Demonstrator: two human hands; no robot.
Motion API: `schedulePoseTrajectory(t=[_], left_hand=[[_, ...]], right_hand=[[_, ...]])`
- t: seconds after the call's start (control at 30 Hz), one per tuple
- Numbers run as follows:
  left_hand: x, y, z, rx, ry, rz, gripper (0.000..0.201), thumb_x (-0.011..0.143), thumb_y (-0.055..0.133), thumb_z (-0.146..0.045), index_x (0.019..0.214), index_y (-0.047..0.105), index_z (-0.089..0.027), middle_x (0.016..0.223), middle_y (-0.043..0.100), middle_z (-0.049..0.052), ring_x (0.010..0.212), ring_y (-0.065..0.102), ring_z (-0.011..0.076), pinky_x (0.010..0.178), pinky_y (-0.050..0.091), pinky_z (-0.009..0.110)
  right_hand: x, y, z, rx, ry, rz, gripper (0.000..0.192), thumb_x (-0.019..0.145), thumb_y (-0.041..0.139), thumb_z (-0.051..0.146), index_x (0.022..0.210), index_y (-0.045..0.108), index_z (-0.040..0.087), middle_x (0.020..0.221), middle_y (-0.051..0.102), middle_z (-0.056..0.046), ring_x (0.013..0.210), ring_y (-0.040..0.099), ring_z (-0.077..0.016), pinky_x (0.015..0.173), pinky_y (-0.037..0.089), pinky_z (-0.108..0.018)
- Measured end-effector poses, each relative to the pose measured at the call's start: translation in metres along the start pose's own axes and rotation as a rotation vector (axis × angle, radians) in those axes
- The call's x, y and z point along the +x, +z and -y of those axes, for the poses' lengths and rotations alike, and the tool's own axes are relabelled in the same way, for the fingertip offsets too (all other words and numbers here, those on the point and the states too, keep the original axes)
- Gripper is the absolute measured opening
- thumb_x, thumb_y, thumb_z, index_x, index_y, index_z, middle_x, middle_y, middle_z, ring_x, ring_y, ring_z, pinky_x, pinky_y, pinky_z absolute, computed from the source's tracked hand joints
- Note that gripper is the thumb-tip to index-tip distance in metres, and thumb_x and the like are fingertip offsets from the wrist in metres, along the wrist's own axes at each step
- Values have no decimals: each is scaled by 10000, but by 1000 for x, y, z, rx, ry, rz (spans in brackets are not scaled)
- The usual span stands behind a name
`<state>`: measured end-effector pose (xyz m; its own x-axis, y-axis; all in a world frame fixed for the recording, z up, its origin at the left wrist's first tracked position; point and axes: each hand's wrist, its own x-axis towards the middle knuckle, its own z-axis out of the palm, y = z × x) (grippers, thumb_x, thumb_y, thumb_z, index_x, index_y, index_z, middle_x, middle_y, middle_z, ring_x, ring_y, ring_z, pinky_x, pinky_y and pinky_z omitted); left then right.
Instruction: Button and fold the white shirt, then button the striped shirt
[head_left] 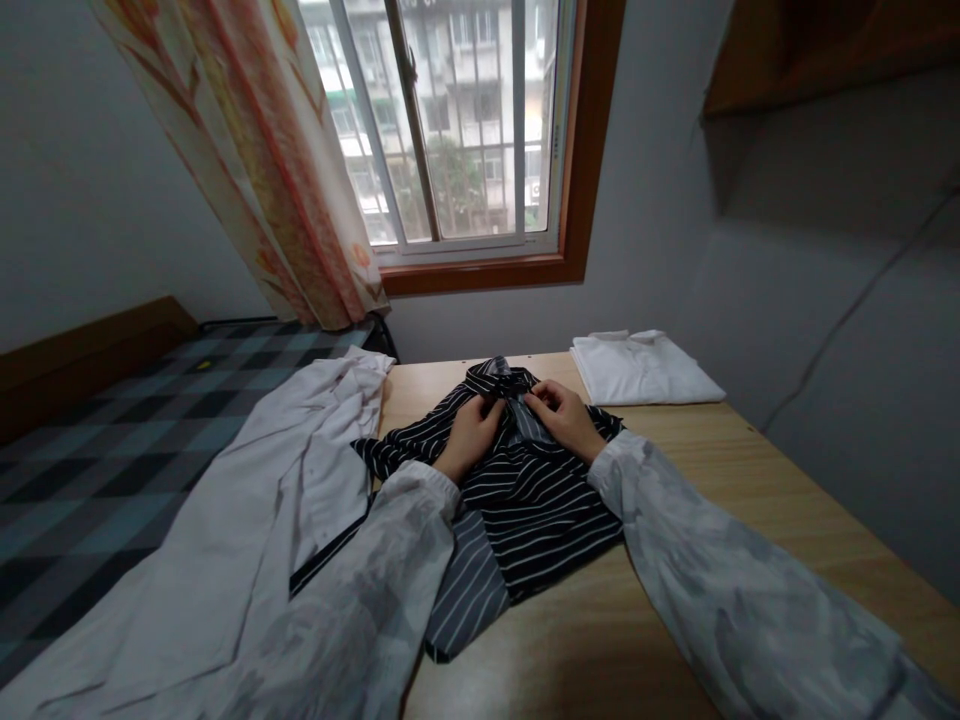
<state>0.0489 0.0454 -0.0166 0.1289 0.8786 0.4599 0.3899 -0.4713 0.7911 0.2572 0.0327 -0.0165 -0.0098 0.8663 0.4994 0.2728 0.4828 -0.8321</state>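
Note:
A black shirt with white stripes (540, 510) lies spread on the wooden table (697, 600), its collar toward the window. Just below the collar, my left hand (474, 432) pinches the left front edge of the shirt. My right hand (568, 415) grips the opposite front edge a short way across, thumb and fingers closed on the cloth. Between the hands the greyer inner side of the fabric shows. One lower corner is turned over, with that grey striped side up. Any button under my fingers is too small to make out.
A folded white shirt (645, 368) rests at the table's far right corner. Loose white garments (247, 500) lie along the left side, by a bed with a checked cover (112, 430). A curtain (262, 150) hangs beside the window (465, 130); a wooden shelf (832, 60) juts out upper right.

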Motion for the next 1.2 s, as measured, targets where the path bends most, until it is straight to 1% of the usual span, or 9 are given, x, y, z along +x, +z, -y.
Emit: schedulePoseTrajectory(t=[0.1, 0.17, 0.27, 0.4, 0.47, 0.53, 0.8, 1.07, 1.2], left_hand=[[-1, -1, -8, -56, 37, -46, 280, 1086, 543, -441, 919, 595, -222, 894, 659, 24, 861, 600, 203, 850, 501, 334], [-2, -2, -12, -95, 56, -69, 251, 1098, 532, -425, 947, 567, -228, 884, 602, 3, 854, 566, 186, 847, 481, 316], [-3, -2, -13, -152, 58, -40, 221, 1095, 553, -432, 1001, 572, -232, 871, 564, -12, 823, 542, 175, 811, 462, 300], [-2, 0, -11, -178, 77, -61, 192, 1098, 550, -417, 1048, 577, -233, 920, 583, -3, 854, 553, 176, 835, 461, 301], [-2, 0, -11, -174, 85, -75, 179, 1101, 541, -400, 1053, 573, -230, 930, 579, 0, 869, 552, 177, 849, 458, 305], [-2, 0, -12, -173, 81, -79, 177, 1104, 534, -396, 1054, 567, -230, 922, 568, -2, 864, 544, 177, 845, 455, 306], [-3, -1, -14, -261, 19, -72, 221, 1105, 530, -442, 1039, 565, -233, 910, 560, -7, 859, 526, 180, 864, 456, 308], [-1, 1, -10, -397, -23, -29, 259, 1060, 608, -478, 998, 579, -228, 898, 564, -12, 861, 527, 177, 867, 459, 307], [-2, 1, -15, -420, -36, -29, 308, 1037, 627, -527, 977, 571, -230, 850, 548, -22, 802, 509, 168, 809, 459, 299]], right_hand=[[-2, 2, 2, -2, -24, 17, 331, 935, 721, 555, 930, 707, 224, 786, 697, -20, 690, 608, -195, 661, 488, -325], [-4, 2, 5, 4, -43, 30, 294, 929, 730, 513, 952, 722, 219, 798, 709, -22, 688, 618, -196, 672, 498, -332], [-6, 3, 14, 13, -92, 12, 239, 941, 730, 468, 942, 710, 230, 809, 709, -20, 700, 630, -197, 684, 509, -339], [-12, 7, 29, -12, -271, -102, 162, 991, 697, 391, 918, 667, 250, 881, 687, -29, 806, 644, -214, 761, 533, -361], [-14, 10, 34, -43, -378, -82, 118, 1000, 690, 338, 923, 664, 253, 959, 690, -47, 918, 663, -233, 849, 547, -385], [-15, 13, 34, -88, -423, -27, 68, 996, 689, 298, 946, 677, 255, 1022, 698, -61, 1006, 673, -248, 922, 547, -404], [-11, 15, 15, -168, -254, -46, 108, 989, 690, 339, 953, 688, 237, 964, 716, -62, 922, 674, -255, 863, 539, -389], [-9, 16, 9, -139, -234, 31, 109, 971, 709, 340, 940, 732, 237, 964, 767, -77, 937, 711, -274, 884, 546, -418], [-9, 16, 11, -124, -228, 25, 121, 974, 696, 339, 915, 739, 243, 964, 782, -76, 932, 725, -273, 887, 551, -419]])
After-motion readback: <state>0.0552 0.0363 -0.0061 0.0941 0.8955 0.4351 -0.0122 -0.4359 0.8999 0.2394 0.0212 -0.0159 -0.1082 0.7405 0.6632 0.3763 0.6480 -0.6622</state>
